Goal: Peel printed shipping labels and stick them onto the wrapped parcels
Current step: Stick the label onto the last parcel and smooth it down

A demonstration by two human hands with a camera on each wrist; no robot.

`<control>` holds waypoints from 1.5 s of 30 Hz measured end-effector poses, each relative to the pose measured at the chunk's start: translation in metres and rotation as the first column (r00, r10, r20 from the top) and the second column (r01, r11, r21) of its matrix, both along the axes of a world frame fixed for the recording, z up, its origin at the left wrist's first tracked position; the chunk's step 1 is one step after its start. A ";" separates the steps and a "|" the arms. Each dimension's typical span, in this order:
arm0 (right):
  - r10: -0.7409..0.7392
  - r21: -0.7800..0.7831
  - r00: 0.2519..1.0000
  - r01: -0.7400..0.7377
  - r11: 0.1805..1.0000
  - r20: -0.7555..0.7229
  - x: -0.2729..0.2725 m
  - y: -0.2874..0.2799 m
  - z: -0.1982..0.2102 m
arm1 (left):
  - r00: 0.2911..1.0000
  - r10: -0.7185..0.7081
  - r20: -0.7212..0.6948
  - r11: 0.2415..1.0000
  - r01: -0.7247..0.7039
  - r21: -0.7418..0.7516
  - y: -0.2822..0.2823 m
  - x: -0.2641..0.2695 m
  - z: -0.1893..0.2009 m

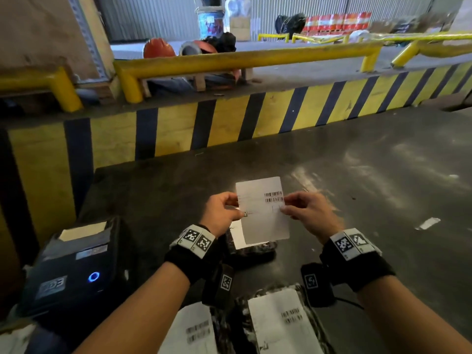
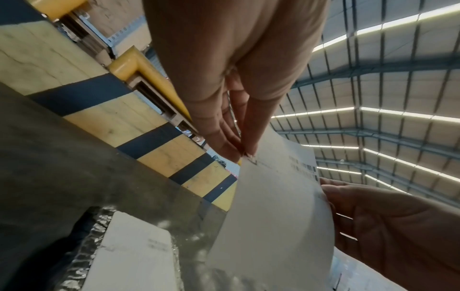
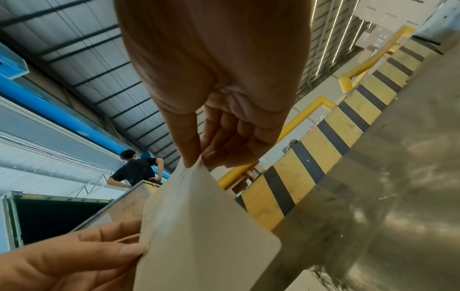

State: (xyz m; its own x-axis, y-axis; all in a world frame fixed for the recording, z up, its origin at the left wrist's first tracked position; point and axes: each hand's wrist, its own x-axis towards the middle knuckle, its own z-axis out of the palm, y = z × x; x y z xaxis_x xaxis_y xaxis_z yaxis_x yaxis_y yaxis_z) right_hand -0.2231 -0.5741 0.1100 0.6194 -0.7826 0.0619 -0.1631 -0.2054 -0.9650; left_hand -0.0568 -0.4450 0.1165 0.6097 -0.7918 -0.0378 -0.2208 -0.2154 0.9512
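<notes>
A white shipping label [image 1: 263, 210] with barcodes hangs in the air above the dark table, held at both side edges. My left hand [image 1: 222, 213] pinches its left edge, and my right hand [image 1: 306, 213] pinches its right edge. The left wrist view shows thumb and fingers of the left hand [image 2: 244, 151] closed on the label [image 2: 273, 206]. In the right wrist view the right hand [image 3: 199, 159] nips the label [image 3: 199, 226] at its edge. Below the label lies a dark wrapped parcel [image 1: 255, 251] bearing a label. Two more labelled parcels [image 1: 281, 325] lie near me.
A black label printer [image 1: 74, 267] with a blue light stands at the left. A yellow and black striped wall [image 1: 229, 121] with yellow rails borders the table's far side. A paper scrap [image 1: 427, 223] lies at the right. A person [image 3: 137, 171] stands in the distance.
</notes>
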 end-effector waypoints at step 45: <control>0.094 -0.055 0.907 -0.128 0.990 -0.410 0.110 -0.078 -0.137 | 0.980 0.080 0.184 0.892 -0.153 0.426 -0.083 0.086 -0.137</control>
State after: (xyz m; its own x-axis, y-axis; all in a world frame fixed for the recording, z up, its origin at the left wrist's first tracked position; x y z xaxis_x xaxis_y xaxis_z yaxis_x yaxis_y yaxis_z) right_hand -0.1127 -0.6519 -0.0272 0.6867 -0.7103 -0.1544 -0.5083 -0.3174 -0.8005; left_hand 0.0289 -0.5277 -0.0207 0.7233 -0.6403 -0.2585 -0.3071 -0.6336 0.7101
